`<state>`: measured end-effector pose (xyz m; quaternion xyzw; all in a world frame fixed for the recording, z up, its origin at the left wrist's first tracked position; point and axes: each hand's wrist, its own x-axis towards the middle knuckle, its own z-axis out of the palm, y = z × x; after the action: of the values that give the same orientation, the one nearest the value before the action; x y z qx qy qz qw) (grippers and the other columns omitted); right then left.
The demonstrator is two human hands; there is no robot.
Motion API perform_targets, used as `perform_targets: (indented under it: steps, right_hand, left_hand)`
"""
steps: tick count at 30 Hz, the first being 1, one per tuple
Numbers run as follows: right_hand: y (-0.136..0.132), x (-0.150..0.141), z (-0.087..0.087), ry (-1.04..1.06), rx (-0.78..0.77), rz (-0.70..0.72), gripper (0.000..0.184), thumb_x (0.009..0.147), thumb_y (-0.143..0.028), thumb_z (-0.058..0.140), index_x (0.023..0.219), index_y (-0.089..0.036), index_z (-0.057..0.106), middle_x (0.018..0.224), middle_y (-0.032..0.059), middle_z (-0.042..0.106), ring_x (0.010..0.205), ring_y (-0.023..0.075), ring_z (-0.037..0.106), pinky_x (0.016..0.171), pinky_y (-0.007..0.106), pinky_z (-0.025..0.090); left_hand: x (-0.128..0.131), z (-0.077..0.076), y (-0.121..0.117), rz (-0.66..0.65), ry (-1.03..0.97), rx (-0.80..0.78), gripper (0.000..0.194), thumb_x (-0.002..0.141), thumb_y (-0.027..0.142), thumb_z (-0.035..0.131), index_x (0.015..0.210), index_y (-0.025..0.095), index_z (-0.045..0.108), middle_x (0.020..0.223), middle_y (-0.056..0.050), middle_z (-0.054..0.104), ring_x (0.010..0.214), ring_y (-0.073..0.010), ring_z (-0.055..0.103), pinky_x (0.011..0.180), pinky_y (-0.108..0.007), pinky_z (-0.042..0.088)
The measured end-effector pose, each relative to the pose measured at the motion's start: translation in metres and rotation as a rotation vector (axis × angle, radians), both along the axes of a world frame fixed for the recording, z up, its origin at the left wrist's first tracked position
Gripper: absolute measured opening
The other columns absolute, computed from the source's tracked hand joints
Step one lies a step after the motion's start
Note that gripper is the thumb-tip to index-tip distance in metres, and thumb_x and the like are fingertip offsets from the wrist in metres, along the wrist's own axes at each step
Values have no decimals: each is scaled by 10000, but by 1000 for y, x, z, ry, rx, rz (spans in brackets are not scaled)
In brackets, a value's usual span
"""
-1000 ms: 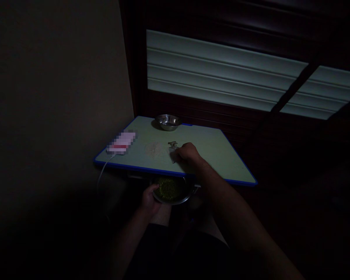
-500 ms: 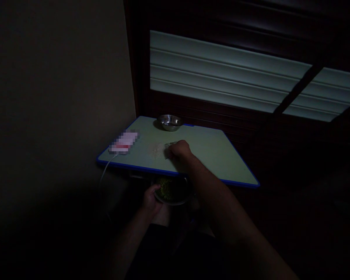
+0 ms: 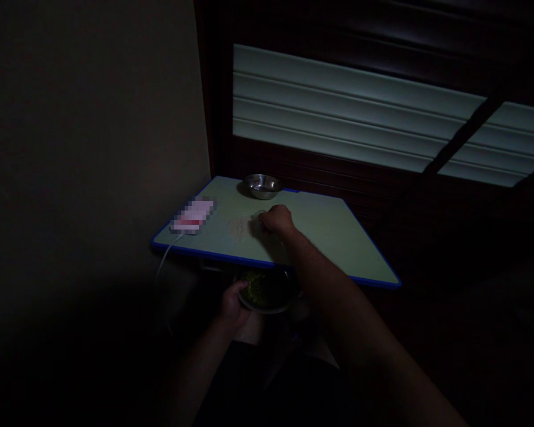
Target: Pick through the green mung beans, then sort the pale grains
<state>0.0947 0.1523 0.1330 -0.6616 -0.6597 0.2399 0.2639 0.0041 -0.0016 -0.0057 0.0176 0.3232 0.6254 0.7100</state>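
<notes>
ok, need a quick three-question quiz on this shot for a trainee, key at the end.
1. What does the left hand hold?
A) the white cable
B) the lower metal bowl with green contents
C) the tabletop's blue edging

2. True or false: the upper steel bowl stands near the far edge of the tabletop.

3. Fill in: as seen in the picture, the right hand is to the ___ of the pale patch.

Key: 1. B; 2. True; 3. right

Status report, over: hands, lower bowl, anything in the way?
Left hand holds lower metal bowl with green pieces. Right hand at tabletop, pinching small translucent piece, beside pale scattering. Tabletop edge hides part of bowl.
</notes>
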Motion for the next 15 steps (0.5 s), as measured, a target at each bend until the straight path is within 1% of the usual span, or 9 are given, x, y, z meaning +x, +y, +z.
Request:
perform_targets:
  steps: [4, 6, 8, 12, 15]
  right_hand:
    - [4, 20, -4, 159, -7, 10, 114, 703, -230, 610, 721, -120, 634, 605, 76, 671, 484, 133, 602, 513, 214, 455]
    - [6, 32, -4, 251, -17, 22, 68, 718, -197, 599, 746, -135, 599, 595, 51, 658, 465, 124, 587, 494, 210, 453]
    - [7, 44, -4, 318, -17, -1, 41, 744, -171, 580, 777, -151, 564, 587, 23, 642, 469, 113, 581, 497, 202, 459]
    - [5, 59, -7, 448, 12, -62, 62, 785, -171, 555, 798, -185, 495, 586, -18, 611, 488, 99, 572, 508, 193, 467]
    - [1, 63, -14, 575, 15, -59, 133, 742, -135, 559, 801, -201, 459, 563, -44, 573, 471, 99, 548, 492, 197, 456]
  left_hand:
    - [1, 4, -1, 17, -11, -8, 254, 623, 115, 588, 836, 83, 724, 799, -140, 747, 830, -294, 706, 841, -442, 541]
    - [1, 5, -1, 15, -10, -23, 279, 619, 112, 581, 858, 93, 723, 797, -132, 748, 865, -306, 702, 851, -462, 538]
    - [2, 6, -1, 21, 0, -36, 290, 618, 110, 572, 866, 109, 721, 791, -115, 749, 869, -302, 703, 852, -469, 540]
    - [2, 8, 0, 46, 30, -56, 267, 616, 102, 568, 834, 123, 721, 752, -101, 744, 860, -295, 705, 855, -462, 543]
    - [2, 8, 0, 37, 40, -43, 250, 627, 106, 568, 824, 117, 722, 780, -115, 749, 898, -307, 699, 866, -469, 539]
